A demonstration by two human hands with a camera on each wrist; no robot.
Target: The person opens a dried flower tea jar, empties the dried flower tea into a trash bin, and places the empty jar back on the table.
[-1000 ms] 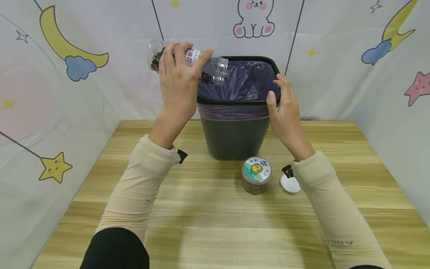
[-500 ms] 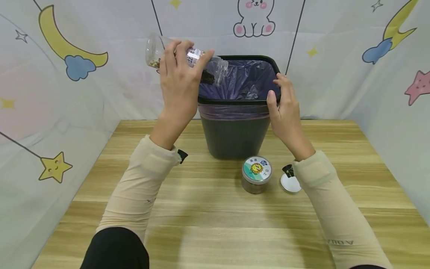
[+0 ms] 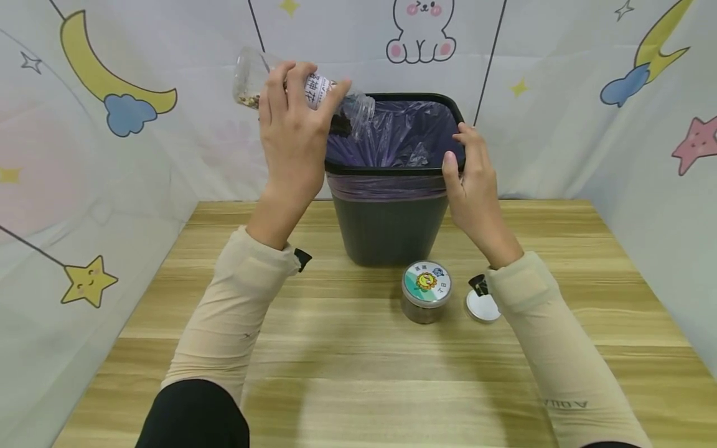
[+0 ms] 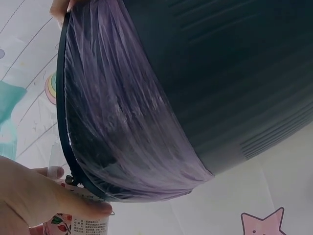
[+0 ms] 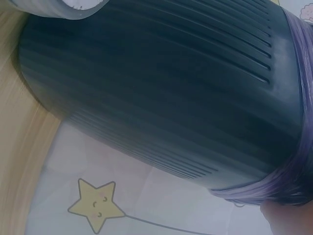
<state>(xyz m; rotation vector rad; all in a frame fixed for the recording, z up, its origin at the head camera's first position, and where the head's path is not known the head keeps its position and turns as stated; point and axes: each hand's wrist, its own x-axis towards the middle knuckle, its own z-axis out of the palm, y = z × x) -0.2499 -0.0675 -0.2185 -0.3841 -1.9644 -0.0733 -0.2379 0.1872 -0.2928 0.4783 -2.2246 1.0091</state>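
My left hand (image 3: 297, 137) grips a clear jar (image 3: 246, 74) with a white label, tilted so its uncapped mouth points down over the left side of a dark trash bin (image 3: 392, 233). Dark dried pieces (image 3: 340, 124) lie inside near the mouth, and some lighter bits sit at the base end. My fingers cover the jar's middle. A purple bin liner (image 3: 414, 134) is folded over the bin's black rim. My right hand (image 3: 473, 186) holds that rim at the right front corner, thumb toward the front. In the left wrist view the jar's printed label (image 4: 90, 226) shows below the rim.
A round lidded tub (image 3: 426, 292) with a sunflower label stands in front of the bin on the wooden table (image 3: 358, 386). A white cap (image 3: 483, 307) lies beside my right wrist. A printed cloth backdrop (image 3: 336, 31) closes off the back and sides.
The jar's base has risen, so it tilts more steeply. The dark pieces have slid from the base toward the mouth, leaving few at the base. My right hand keeps its hold.
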